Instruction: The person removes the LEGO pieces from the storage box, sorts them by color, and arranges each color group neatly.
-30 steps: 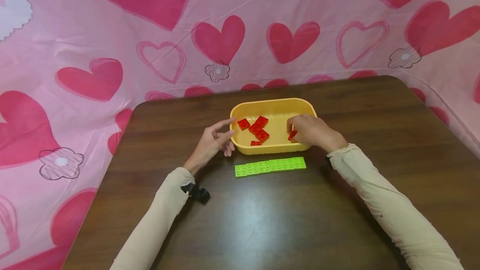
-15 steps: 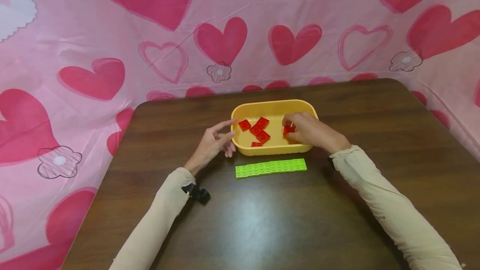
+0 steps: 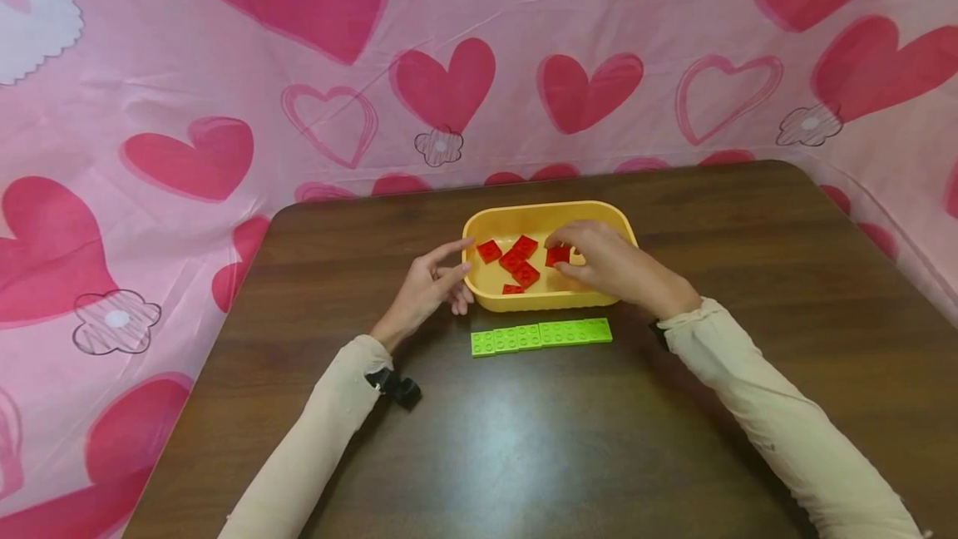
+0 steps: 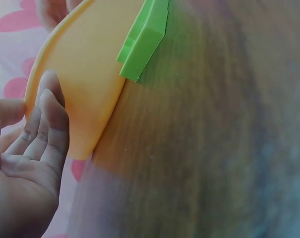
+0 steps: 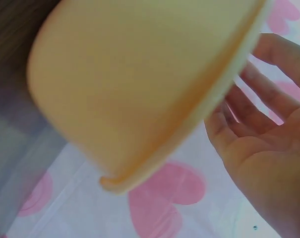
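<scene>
A yellow plastic tub [image 3: 552, 301] stands on the table with several small red toy bricks [image 3: 490, 252] in its left half. My left hand [image 3: 422, 289] is at the tub's left end, index finger and thumb stretched to the rim; in the left wrist view the other fingers lie along the tub's outer wall [image 4: 90, 114]. My right hand [image 3: 609, 264] reaches over the tub's right side and pinches a red brick [image 3: 557, 255] between thumb and fingers. In the right wrist view the tub's wall [image 5: 130, 89] hides the fingertips and that brick.
A row of bright green studded bricks [image 3: 541, 337], end to end, lies on the dark wooden table [image 3: 494, 439] just in front of the tub. Behind the table hangs a pink cloth [image 3: 337, 40] with hearts.
My right hand has moved left inside the tub, and the red brick at its fingertips has moved with it towards the other bricks. The left hand stays at the rim.
</scene>
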Tool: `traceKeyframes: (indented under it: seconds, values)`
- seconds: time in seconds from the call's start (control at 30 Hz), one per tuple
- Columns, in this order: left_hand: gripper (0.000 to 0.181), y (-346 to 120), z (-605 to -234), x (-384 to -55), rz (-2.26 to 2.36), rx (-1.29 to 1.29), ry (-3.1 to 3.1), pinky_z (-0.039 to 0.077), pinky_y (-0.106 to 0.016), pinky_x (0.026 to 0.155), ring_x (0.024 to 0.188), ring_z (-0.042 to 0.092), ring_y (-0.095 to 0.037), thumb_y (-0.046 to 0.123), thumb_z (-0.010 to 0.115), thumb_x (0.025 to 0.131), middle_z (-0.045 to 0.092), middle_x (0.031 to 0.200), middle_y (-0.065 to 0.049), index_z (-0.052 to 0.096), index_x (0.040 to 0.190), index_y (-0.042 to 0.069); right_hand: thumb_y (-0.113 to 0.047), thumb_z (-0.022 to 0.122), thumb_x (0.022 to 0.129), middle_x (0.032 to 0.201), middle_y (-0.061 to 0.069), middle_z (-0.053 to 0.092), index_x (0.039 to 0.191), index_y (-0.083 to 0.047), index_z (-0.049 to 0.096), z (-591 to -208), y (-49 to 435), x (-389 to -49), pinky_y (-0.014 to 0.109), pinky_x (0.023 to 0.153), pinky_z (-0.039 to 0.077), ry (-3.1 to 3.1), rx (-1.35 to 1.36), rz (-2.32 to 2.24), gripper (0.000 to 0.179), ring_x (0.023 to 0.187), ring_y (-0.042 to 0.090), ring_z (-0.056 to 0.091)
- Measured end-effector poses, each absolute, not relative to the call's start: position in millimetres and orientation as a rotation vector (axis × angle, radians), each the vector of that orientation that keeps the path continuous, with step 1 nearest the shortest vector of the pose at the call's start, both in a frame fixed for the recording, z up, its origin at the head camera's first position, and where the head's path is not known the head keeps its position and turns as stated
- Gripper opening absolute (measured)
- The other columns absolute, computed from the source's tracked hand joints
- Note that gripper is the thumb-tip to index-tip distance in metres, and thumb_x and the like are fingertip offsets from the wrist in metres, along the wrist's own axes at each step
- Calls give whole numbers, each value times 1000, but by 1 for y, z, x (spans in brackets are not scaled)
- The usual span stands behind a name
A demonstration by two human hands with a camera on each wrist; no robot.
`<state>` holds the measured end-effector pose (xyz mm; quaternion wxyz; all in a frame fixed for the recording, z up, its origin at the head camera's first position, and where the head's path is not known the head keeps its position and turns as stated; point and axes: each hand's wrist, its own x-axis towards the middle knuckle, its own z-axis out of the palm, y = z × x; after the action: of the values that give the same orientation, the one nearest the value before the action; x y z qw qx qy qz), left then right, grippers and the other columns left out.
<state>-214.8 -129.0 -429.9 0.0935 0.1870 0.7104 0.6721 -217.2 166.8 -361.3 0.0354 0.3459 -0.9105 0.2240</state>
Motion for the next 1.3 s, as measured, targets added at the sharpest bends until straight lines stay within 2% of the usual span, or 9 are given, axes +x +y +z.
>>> traceKeyframes:
  seconds: [0.4,0.63,0.93,1.3]
  values:
    - [46,-130,-426,-213,1979,504,2117,57,-32,51,51,63,-24,4,54,102,67,71,-20,45,147,2,-14,84,81,115,11,69,113,-4,71,-350,139,-182,44,97,53,-2690,1240,629,36,109,28,63]
    - [46,-130,-424,-214,1987,496,2125,57,-32,50,51,63,-24,4,55,101,68,70,-19,45,146,1,-14,84,81,110,4,70,113,-8,71,-355,124,-163,35,92,56,-2655,1374,658,35,102,18,63]
    - [46,-132,-422,-215,1970,500,2142,57,-32,51,51,62,-23,4,54,102,66,71,-22,44,146,1,-17,80,85,109,0,68,114,-10,70,-374,104,-147,31,93,55,-2680,1500,657,31,100,14,62]
    - [46,-134,-427,-220,1976,512,2134,57,-31,50,50,62,-23,5,54,102,67,71,-21,44,147,1,-24,75,90,98,-2,67,109,-12,70,-405,81,-132,25,85,52,-2589,1620,379,23,96,15,57]
